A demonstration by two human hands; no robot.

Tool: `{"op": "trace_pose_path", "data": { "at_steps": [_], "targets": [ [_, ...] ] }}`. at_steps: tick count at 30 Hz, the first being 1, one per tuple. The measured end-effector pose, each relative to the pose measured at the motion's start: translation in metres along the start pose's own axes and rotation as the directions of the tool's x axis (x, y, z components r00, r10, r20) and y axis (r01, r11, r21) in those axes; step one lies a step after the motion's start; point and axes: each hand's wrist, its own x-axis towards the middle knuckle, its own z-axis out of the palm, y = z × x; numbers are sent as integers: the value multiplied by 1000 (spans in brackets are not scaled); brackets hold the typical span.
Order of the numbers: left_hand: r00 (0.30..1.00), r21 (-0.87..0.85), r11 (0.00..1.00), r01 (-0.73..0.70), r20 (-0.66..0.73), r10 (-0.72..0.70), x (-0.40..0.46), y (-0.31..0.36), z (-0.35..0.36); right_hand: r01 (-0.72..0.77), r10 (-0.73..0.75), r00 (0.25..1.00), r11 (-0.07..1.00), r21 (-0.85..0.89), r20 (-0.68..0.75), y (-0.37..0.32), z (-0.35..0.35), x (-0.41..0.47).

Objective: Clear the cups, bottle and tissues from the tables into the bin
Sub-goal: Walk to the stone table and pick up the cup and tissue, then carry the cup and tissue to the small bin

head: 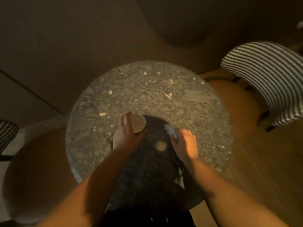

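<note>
A round speckled stone table [147,89] fills the middle of the view. My left hand [126,135] is closed around a pale paper cup [138,122] that is tipped on its side, so its round end faces me. My right hand [185,143] is closed on a crumpled white tissue [170,131], which sticks out past my fingertips just above the tabletop. Both hands are over the near half of the table, in my own shadow. No bin and no bottle are in view.
A chair with a striped backrest [265,76] and an orange seat [236,108] stands to the right of the table. Another round seat [37,169] and a striped backrest [6,135] are at the left. A dark curved bench [188,22] lies beyond the table.
</note>
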Motion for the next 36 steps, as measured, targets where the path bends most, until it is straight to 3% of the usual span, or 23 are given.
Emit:
{"op": "trace_pose_path", "data": {
  "at_steps": [6,9,12,18,24,29,36],
  "targets": [
    [955,-43,962,-270,118,273,-21,34,19,-349,356,925,934,71,-130,30,-15,-81],
    [876,-111,898,-426,196,440,-52,59,38,-506,520,831,854,121,-197,44,-21,-141],
    [784,-166,848,-503,325,528,-95,90,56,-656,677,691,734,176,-253,58,-25,-211],
    [388,-328,587,-740,505,771,-216,148,89,-864,892,283,396,310,-351,68,-24,-376],
    [-35,-488,291,-823,555,831,-376,188,100,-876,907,-168,42,480,-386,40,-11,-545],
    [-345,-660,85,-746,493,799,-533,192,95,-786,808,-465,-189,588,-363,6,12,-684],
    [-631,-844,-46,-535,363,686,-779,166,82,-583,636,-733,-405,705,-242,-37,50,-891]
  ]
}}
